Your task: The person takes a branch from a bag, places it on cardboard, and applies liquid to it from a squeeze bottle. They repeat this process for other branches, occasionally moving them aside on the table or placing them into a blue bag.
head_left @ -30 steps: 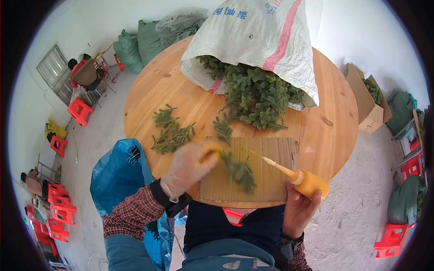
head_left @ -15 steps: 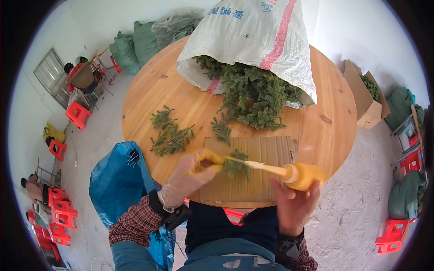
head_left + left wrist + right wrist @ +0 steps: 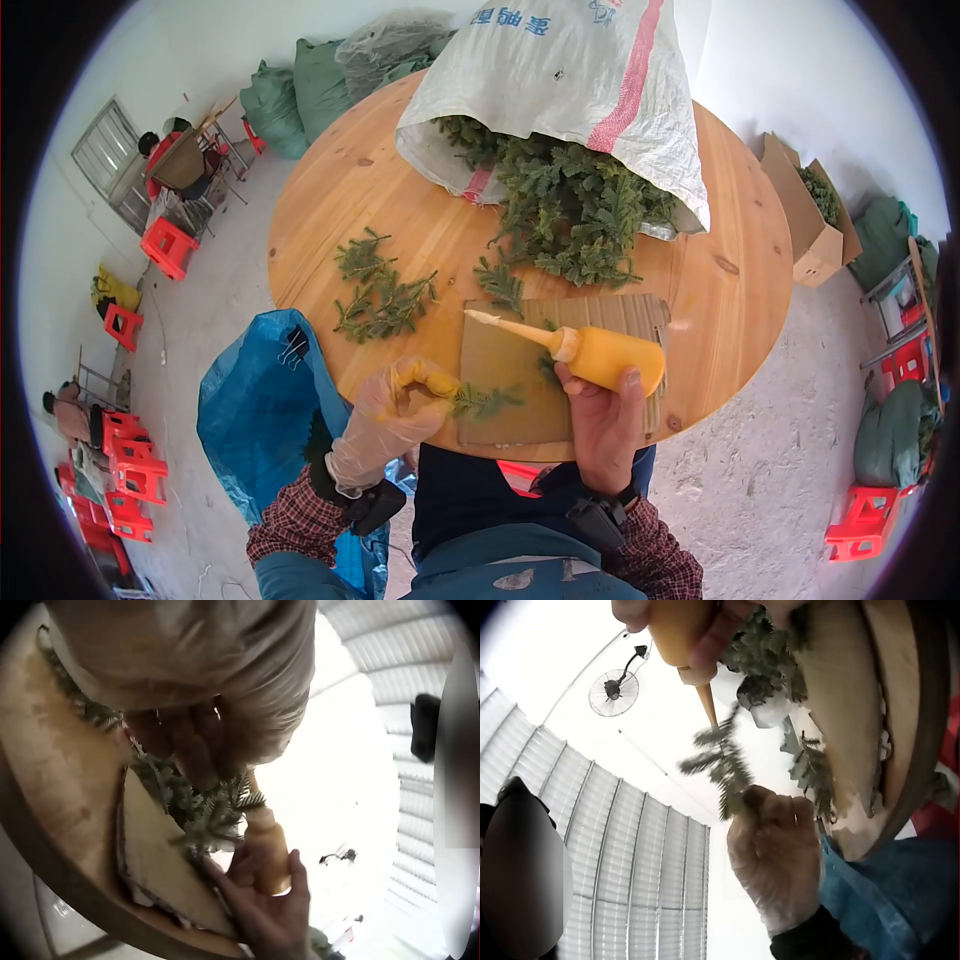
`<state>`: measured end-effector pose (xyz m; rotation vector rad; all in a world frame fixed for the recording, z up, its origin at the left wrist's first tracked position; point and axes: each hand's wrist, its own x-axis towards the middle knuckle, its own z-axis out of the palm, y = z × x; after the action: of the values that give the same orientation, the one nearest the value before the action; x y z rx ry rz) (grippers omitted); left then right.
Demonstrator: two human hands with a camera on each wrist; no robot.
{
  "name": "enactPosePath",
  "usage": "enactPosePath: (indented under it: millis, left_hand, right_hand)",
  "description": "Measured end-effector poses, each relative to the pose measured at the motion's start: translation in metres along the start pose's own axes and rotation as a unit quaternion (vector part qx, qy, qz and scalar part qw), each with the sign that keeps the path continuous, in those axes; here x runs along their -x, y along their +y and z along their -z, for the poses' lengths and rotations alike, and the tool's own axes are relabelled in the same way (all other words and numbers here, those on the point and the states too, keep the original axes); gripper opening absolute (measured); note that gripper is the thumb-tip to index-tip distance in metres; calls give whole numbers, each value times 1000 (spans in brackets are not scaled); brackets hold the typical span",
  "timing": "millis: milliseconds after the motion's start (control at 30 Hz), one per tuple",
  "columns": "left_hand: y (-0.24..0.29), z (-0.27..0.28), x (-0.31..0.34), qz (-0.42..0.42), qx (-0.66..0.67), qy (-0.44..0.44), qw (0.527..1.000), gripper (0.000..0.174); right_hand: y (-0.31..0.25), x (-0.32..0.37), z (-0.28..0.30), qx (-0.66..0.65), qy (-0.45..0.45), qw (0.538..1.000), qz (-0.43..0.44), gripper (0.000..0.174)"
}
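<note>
My left hand (image 3: 395, 415), in a clear glove stained yellow at the fingertips, pinches the stem end of a small evergreen sprig (image 3: 487, 401) near the table's front edge. The sprig's needles fan out in the right wrist view (image 3: 721, 761). My bare right hand (image 3: 608, 425) grips an orange squeeze bottle (image 3: 615, 358), tilted with its long pale nozzle toward the left. Beneath both lies a sheet of corrugated cardboard (image 3: 490, 355). Some dark greenery (image 3: 547, 368) shows on the cardboard, partly hidden behind the bottle.
Loose sprigs (image 3: 380, 300) lie left of the cardboard, and one (image 3: 498, 284) touches its far edge area. A white woven sack (image 3: 540, 90) spills evergreen branches (image 3: 575, 215) on the round table (image 3: 735, 330). A blue bag (image 3: 255, 400) hangs at the left edge.
The nozzle was at the sprig half a second ago; now they are apart. My left hand has drawn back toward me with the sprig, while my right hand has moved left with the bottle.
</note>
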<state>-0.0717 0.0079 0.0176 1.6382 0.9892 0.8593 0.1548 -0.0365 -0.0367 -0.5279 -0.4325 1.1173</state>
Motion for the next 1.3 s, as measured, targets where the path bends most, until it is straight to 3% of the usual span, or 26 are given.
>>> enactPosePath:
  millis: [67, 233, 267, 333, 500, 600, 733, 867, 1033, 1200, 1300]
  left_hand:
    - [9, 4, 1, 61, 171, -10, 983, 16]
    - [-7, -13, -21, 85, 99, -79, 988, 19]
    - [-8, -18, -23, -1, -23, -46, 999, 20]
    - [-10, -26, -27, -166, -262, 23, 951, 21]
    - [-3, -24, -20, -245, -388, 63, 886, 29]
    - [8, -40, -4, -268, -476, 1, 838, 37]
    - [-6, -49, 3, -258, -524, -61, 809, 38]
    - [1, -55, 10, -216, -572, -42, 790, 43]
    - [-6, -59, 12, -184, -565, -38, 803, 42]
    - [-5, -61, 13, -204, -565, -23, 799, 41]
    - [-9, -62, 16, -210, -570, -17, 794, 40]
  right_hand:
    - [-1, -5, 5, 15, 11, 999, 42, 45]
    - [-19, -13, 8, 10, 8, 995, 95, 46]
    - [-23, -12, 9, 13, 6, 995, 97, 46]
    - [-32, -4, 12, 37, 24, 993, 109, 47]
    - [-46, 15, 39, 100, 52, 982, 148, 51]
    - [-52, 31, 61, 125, 50, 981, 137, 54]
    - [-59, 57, 82, 204, 42, 969, 136, 64]
    - [-68, 67, 76, 274, 43, 952, 133, 76]
    - [-70, 72, 63, 382, 54, 915, 117, 93]
    - [-70, 68, 71, 454, 26, 884, 112, 91]
    - [-69, 65, 70, 524, 10, 838, 154, 88]
